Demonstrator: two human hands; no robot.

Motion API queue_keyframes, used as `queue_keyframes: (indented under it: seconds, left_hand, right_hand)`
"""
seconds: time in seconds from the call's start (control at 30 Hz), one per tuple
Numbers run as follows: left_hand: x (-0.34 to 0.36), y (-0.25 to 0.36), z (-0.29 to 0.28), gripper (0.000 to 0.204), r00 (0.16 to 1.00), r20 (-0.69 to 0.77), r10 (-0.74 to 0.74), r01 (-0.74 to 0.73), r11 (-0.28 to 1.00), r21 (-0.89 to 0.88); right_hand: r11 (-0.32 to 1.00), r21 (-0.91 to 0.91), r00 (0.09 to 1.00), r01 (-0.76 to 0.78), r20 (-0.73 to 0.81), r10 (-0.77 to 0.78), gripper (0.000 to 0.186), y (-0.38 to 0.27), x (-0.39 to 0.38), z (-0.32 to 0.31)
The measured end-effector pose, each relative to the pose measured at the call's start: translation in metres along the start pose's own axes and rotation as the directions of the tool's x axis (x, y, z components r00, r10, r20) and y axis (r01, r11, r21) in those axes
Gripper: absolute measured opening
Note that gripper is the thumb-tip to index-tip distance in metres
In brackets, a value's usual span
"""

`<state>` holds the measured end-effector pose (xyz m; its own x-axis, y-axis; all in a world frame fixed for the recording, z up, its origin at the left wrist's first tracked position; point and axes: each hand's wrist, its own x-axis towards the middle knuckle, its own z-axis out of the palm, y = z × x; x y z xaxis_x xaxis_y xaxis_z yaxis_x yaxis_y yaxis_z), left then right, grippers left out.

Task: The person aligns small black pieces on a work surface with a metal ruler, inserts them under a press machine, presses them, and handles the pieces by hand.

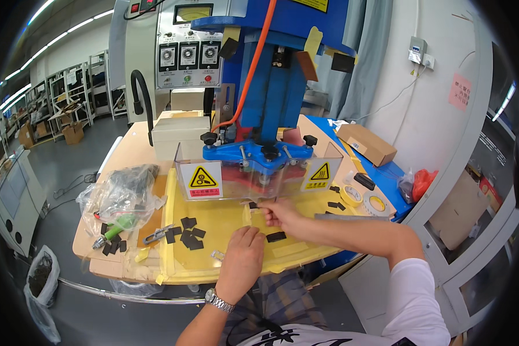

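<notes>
My right hand (279,214) reaches in from the right, fingers bent together in a pinch under the clear guard (236,187) of a blue press. Right by its fingertips lies a small black piece (252,205); whether they grip it I cannot make out. Closer to me, my left hand (245,254) is over the yellow work surface (205,219), fingers curled and pressed together, their tips hidden. A small clear piece (217,255) lies beside it. Another black piece (276,236) rests between my hands and the front edge. Several black rectangles (191,233) are scattered to the left.
The blue press head (265,153) hangs over the work surface. At left are a clear plastic bag (124,193), a green-handled tool (116,229) and a grey cutter (157,234). Tape rolls (375,204) and a cardboard box (366,144) sit at right.
</notes>
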<state>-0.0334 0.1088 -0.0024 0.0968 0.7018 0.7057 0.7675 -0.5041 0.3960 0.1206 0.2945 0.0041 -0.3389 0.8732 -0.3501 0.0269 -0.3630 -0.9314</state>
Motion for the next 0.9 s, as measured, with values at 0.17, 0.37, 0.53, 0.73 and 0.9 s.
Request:
queue_keyframes:
  seconds: [0.17, 0.37, 0.53, 0.73, 0.9]
  left_hand:
    - [-0.001, 0.000, 0.000, 0.021, 1.000, -0.011, 0.003, -0.003, 1.000, 0.000]
    - [-0.001, -0.001, 0.000, 0.019, 1.000, -0.021, 0.005, -0.005, 1.000, 0.001]
    - [0.000, 0.000, -0.001, 0.019, 1.000, -0.012, 0.003, -0.003, 1.000, -0.004]
    - [0.000, 0.000, 0.000, 0.019, 1.000, -0.018, 0.003, -0.004, 1.000, -0.022]
    - [0.001, 0.001, -0.004, 0.017, 0.990, -0.140, -0.020, 0.009, 0.997, -0.077]
  right_hand:
    - [0.998, 0.061, 1.000, -0.003, -0.005, 0.004, 0.020, -0.001, -0.004, -0.005]
    - [1.000, 0.018, 1.000, -0.009, -0.016, 0.009, 0.020, -0.002, 0.003, 0.002]
    - [0.999, -0.028, 0.998, -0.027, -0.065, 0.025, 0.018, -0.005, 0.008, 0.013]
    - [0.997, -0.077, 0.993, 0.011, -0.119, -0.020, 0.015, -0.005, 0.003, 0.021]
    - [0.988, -0.067, 0.990, 0.138, -0.014, -0.139, 0.015, -0.005, -0.046, 0.008]
